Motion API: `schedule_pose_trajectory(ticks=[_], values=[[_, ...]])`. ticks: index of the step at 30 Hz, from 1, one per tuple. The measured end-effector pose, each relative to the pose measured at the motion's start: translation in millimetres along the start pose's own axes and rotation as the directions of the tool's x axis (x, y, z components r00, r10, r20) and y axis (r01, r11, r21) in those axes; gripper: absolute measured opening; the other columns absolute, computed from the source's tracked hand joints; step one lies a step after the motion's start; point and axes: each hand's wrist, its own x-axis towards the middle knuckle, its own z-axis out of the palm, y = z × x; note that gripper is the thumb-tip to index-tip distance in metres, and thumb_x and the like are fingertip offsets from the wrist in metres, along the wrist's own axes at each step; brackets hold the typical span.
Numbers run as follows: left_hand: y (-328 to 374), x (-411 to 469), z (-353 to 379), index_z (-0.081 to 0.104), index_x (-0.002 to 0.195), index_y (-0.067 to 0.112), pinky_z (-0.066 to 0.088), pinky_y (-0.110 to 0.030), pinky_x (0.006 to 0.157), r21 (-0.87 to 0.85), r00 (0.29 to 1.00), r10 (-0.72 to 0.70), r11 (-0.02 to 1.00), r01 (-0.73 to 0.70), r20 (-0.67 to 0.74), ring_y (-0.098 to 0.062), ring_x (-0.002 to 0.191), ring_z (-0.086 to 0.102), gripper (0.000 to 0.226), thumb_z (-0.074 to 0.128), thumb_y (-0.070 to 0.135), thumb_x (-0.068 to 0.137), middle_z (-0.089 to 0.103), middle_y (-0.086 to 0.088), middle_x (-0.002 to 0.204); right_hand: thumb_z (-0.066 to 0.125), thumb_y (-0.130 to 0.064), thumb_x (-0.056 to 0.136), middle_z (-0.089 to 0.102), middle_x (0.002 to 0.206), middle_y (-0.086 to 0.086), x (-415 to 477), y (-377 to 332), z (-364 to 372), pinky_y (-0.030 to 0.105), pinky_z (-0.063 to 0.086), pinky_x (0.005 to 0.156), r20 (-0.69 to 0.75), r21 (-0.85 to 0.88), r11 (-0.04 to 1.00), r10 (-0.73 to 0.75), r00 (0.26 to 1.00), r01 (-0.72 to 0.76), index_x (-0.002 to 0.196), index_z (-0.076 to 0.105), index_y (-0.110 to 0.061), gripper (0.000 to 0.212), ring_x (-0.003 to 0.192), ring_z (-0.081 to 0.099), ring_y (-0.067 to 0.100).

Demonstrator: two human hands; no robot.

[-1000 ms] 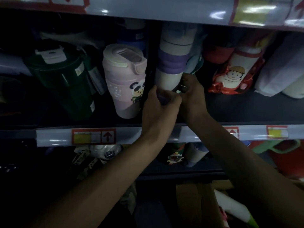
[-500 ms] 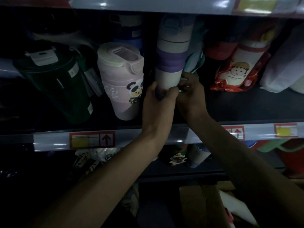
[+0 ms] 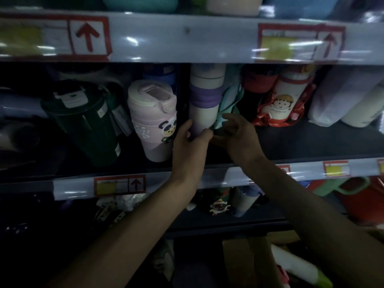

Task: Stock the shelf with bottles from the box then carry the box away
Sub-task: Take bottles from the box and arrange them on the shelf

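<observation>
Here our left hand [image 3: 191,140] clamped round the foot of the white bottle with the purple band [image 3: 204,100] on the shelf [image 3: 311,140]. Our right hand [image 3: 239,134] lay just beside it, fingers bent at a teal wrapper [image 3: 230,98]; whether they pinched it we could not tell. Below our right forearm sat the cardboard box [image 3: 245,262].

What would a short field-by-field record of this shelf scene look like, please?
left hand: grips the base of the white-and-purple bottle
right hand: fingers curled at a teal item beside that bottle; grip unclear
shelf: bottle stands between the pink panda cup and the red cartoon bottle
far left: dark green bottle
cardboard box: below the shelves, open
</observation>
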Motion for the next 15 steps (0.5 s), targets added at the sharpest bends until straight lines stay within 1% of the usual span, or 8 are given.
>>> schedule_pose_trajectory(ticks=[1,3,5,7,9,12,13,15], values=[[1,-2,-1,0.047,0.147,0.015,0.041,0.001,0.065,0.009,1.0,0.007,1.0,-0.007,0.006,0.005,0.092,0.054,0.052,0.062,0.011,0.097,0.051,0.015,0.106,0.095,-0.03,0.064,0.063,0.124,0.007,-1,3,-5,0.047,0.053,0.102,0.002,-0.045,0.999,-0.011,1.0,0.011,0.136,0.057,-0.012,0.084,0.119,0.061,0.023],[3,-6,-2,0.05,0.142,0.016,0.042,0.0,0.067,0.012,1.0,0.022,1.0,-0.022,0.003,0.018,0.082,0.056,0.049,0.063,0.008,0.096,0.052,0.022,0.103,0.094,-0.021,0.069,0.064,0.128,0.009,-4,5,-16,0.031,0.052,0.097,0.021,-0.134,0.991,-0.026,0.999,0.029,0.139,0.056,-0.01,0.081,0.121,0.061,0.02],[3,-10,-4,0.051,0.141,0.017,0.044,-0.004,0.078,0.045,0.999,0.047,0.998,-0.047,0.007,0.015,0.089,0.056,0.05,0.065,0.007,0.094,0.052,0.025,0.103,0.093,-0.02,0.07,0.066,0.129,0.007,-9,3,-28,0.021,0.047,0.09,0.034,-0.212,0.975,-0.053,0.998,0.059,0.141,0.056,-0.01,0.08,0.12,0.062,0.017],[3,-15,-5,0.051,0.142,0.02,0.045,-0.018,0.097,0.106,0.996,0.074,0.991,-0.078,0.041,0.002,0.107,0.055,0.054,0.068,0.01,0.092,0.056,0.018,0.116,0.093,-0.023,0.071,0.064,0.132,0.005,-19,-4,-42,0.022,0.047,0.093,0.056,-0.284,0.955,-0.071,0.996,0.084,0.143,0.054,-0.011,0.082,0.123,0.06,0.016],[-1,-18,-8,0.052,0.141,0.023,0.043,-0.027,0.108,0.2,0.989,0.13,0.97,-0.141,0.066,-0.003,0.119,0.05,0.055,0.07,0.014,0.09,0.054,0.012,0.131,0.092,-0.023,0.071,0.063,0.135,0.004,-27,-10,-54,0.023,0.045,0.097,0.09,-0.34,0.934,-0.086,0.992,0.112,0.144,0.053,-0.012,0.083,0.125,0.059,0.017],[-3,-29,-6,0.05,0.143,0.027,0.036,-0.021,0.108,0.352,0.959,0.244,0.893,-0.28,0.142,0.002,0.124,0.044,0.058,0.071,0.023,0.089,0.049,0.012,0.137,0.09,-0.023,0.073,0.061,0.138,0.005,-42,-18,-76,0.012,0.033,0.092,0.131,-0.48,0.861,-0.12,0.984,0.169,0.145,0.052,-0.013,0.081,0.128,0.057,0.021],[-3,-34,-4,0.049,0.144,0.027,0.035,-0.019,0.107,0.4,0.943,0.28,0.855,-0.33,0.18,0.001,0.125,0.043,0.059,0.071,0.026,0.089,0.049,0.01,0.138,0.089,-0.026,0.074,0.061,0.139,0.005,-48,-20,-85,0.011,0.031,0.091,0.142,-0.517,0.836,-0.13,0.981,0.186,0.145,0.052,-0.015,0.081,0.128,0.056,0.022],[-3,-42,0,0.047,0.147,0.025,0.036,-0.024,0.11,0.482,0.901,0.339,0.763,-0.431,0.269,-0.006,0.132,0.043,0.064,0.066,0.037,0.088,0.049,0.005,0.144,0.089,-0.029,0.074,0.059,0.139,0.008,-61,-20,-102,0.016,0.034,0.095,0.154,-0.549,0.81,-0.146,0.977,0.208,0.146,0.052,-0.015,0.082,0.129,0.055,0.025]])
